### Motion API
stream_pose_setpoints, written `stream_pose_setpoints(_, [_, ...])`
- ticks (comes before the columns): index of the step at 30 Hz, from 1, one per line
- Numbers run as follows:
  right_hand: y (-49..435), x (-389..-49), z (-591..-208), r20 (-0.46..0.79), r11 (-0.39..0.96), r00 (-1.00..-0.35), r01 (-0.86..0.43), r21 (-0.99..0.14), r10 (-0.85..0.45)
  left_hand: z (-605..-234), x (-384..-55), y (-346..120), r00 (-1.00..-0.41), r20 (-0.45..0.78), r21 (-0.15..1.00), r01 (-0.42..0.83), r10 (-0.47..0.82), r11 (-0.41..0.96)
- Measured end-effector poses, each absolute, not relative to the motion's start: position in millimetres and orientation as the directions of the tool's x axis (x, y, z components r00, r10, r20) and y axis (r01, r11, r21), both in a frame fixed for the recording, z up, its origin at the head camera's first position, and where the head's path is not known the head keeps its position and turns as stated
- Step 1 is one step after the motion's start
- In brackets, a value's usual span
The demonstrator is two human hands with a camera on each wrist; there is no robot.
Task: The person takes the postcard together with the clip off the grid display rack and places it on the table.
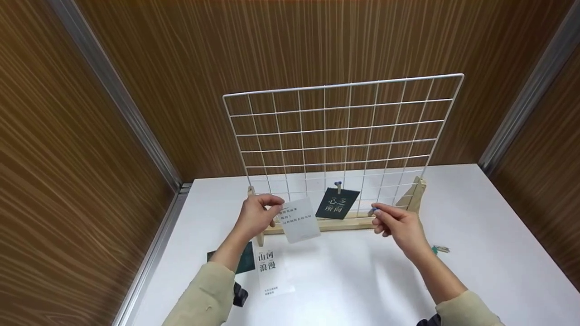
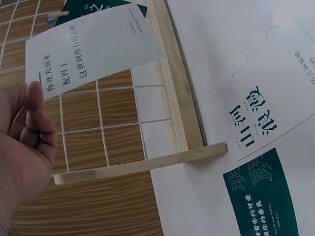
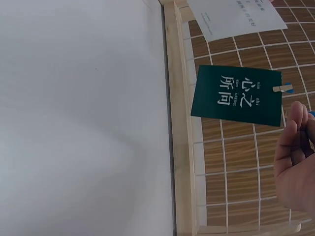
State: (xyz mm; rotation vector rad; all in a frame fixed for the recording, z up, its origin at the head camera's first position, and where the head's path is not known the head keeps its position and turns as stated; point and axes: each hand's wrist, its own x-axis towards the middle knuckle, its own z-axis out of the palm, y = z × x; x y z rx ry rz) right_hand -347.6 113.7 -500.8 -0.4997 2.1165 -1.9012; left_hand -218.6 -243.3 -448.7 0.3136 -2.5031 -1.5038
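Note:
My left hand (image 1: pixel 256 215) pinches a white printed card (image 1: pixel 301 222) by its upper corner, in front of the wire grid's lower left part. In the left wrist view the card (image 2: pixel 93 49) shows dark lines of text. My right hand (image 1: pixel 401 226) pinches a small clothespin (image 1: pixel 372 211) with a blue end, mostly hidden by the fingers. Between the hands, a dark green card (image 1: pixel 337 206) with white characters hangs tilted from the white wire grid (image 1: pixel 349 108). A wooden clothespin (image 3: pixel 283 88) with a blue ornament grips its top edge.
The grid stands in a wooden base (image 1: pixel 349 223) on a white table (image 1: pixel 344 280). At the left lie a white card (image 1: pixel 276 274) and a dark green card (image 1: pixel 246 260), partly behind the left arm. A clothespin with green trim (image 1: pixel 440 249) lies beside the right forearm.

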Motion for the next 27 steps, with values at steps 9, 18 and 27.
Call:
stream_pose_setpoints(9, [131,-350,-510,0.055,0.09,-0.927,-0.094,-0.991,-0.37,-461,-217,-241,-0.964,0.053,0.888,-0.075,-0.262,0.454])
stream_pose_setpoints(18, [152,-351,-519,0.042,0.11,-0.944,-0.082,-0.991,-0.327,-474,-216,-235,-0.965,0.016,0.912,-0.093,-0.263,0.398])
stream_pose_setpoints(27, [178,-354,-526,0.014,0.136,-0.957,-0.056,-0.989,-0.29,-485,-216,-228,-0.967,0.004,0.918,-0.098,-0.255,0.384])
